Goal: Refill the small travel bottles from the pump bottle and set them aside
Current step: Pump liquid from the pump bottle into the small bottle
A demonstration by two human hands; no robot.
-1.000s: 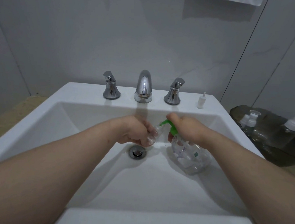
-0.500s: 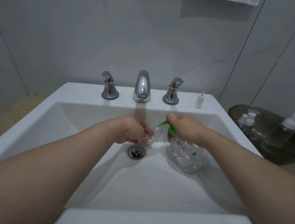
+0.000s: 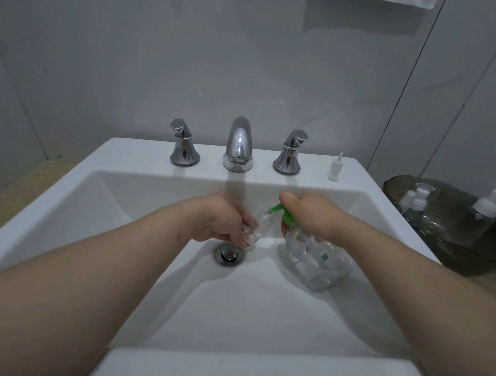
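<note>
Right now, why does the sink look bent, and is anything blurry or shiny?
Head view: the wide lens bows the sink rim; dim, flat light; the tap shows bright glints and casts a shadow down the basin wall; the bottles in the dish at far right are smeared; the small bottle and pump bottle look sharper.

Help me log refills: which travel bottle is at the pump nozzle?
The clear bottle in the left hand, over the sink; the others stand in the dark tray.
</note>
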